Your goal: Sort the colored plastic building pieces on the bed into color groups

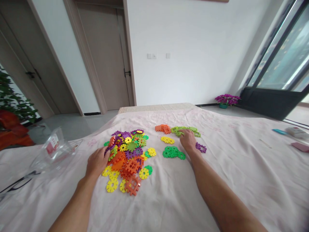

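A mixed pile of plastic interlocking pieces (132,166) lies left of centre, with orange and purple squares and yellow and green notched discs. My left hand (96,161) is at the pile's left edge, its fingers closed on a purple interlocking piece (110,147). My right hand (188,140) reaches to the row of light green square pieces (194,130), its fingertips closed on a light green piece there. Nearby lie separate groups of orange pieces (163,128), yellow discs (167,140) and green discs (172,152). Purple pieces (201,147) show beside my right wrist.
A pale cloth (169,199) with folds covers the surface. On the left are a clear plastic bag (54,148) and eyeglasses (20,182). At the right edge lie a blue object (279,131), a whitish item (296,132) and a pink one (300,147).
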The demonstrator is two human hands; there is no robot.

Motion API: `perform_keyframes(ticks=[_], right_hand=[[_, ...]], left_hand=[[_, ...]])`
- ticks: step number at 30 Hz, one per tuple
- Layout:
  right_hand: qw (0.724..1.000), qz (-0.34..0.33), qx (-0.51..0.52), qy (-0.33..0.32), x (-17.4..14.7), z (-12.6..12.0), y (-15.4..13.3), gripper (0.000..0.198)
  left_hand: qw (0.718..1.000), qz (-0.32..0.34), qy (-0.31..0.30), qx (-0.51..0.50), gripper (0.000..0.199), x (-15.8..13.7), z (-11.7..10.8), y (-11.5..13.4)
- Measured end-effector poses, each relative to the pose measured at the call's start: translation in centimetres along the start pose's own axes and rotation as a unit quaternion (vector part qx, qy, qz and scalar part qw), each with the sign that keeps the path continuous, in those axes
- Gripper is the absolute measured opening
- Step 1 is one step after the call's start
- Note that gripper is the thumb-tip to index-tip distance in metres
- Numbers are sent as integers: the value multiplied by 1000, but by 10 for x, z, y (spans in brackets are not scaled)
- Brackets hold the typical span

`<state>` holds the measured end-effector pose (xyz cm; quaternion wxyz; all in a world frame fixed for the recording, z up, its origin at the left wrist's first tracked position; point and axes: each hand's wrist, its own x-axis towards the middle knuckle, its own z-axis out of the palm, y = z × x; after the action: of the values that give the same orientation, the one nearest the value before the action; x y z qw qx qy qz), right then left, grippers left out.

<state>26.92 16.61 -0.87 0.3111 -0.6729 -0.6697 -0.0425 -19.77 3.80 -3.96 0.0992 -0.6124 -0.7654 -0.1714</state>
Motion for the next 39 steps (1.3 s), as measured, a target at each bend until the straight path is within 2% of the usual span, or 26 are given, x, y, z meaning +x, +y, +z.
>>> perform_keyframes(ticks=[3, 5, 9, 14, 18, 21, 24, 28, 32, 35, 39], right_hand=[[993, -89, -20, -77, -3, 4, -10, 36], [986, -114, -46, -117, -4, 9, -13, 34], [985, -92, -85, -123, 0, 15, -5, 35], [989, -62, -83, -110, 9, 16, 11, 34], [992, -47, -81, -85, 10, 13, 10, 34], [996, -54, -50, -51, 6, 8, -4, 34], [988, -134, 39, -61, -2, 3, -30, 30], [947, -252, 149, -132, -23, -1, -70, 24], [907, -340, 152, -196, -40, -7, -96, 38], [894, -356, 122, -243, -44, -10, -102, 35], [898, -326, 117, -272, -44, -9, -103, 24]], left_hand=[[1000, 1, -2, -2, 47, 0, 1, -1], [1000, 2, -2, -3, 47, 0, 0, -1], [1000, -1, -5, -1, 46, 0, -2, 0], [1000, -4, -2, -7, 46, 0, -2, 1], [1000, -2, 2, -11, 47, 0, -2, 1], [1000, -3, 4, -10, 46, 0, -3, 3], [1000, -7, 1, -11, 46, -1, -5, 4], [1000, -7, -5, -9, 46, -1, -6, 5], [1000, -6, -1, -8, 46, -1, -5, 4], [1000, -7, 0, -7, 45, -1, -4, 3], [1000, -8, 1, -7, 45, -1, -4, 3]])
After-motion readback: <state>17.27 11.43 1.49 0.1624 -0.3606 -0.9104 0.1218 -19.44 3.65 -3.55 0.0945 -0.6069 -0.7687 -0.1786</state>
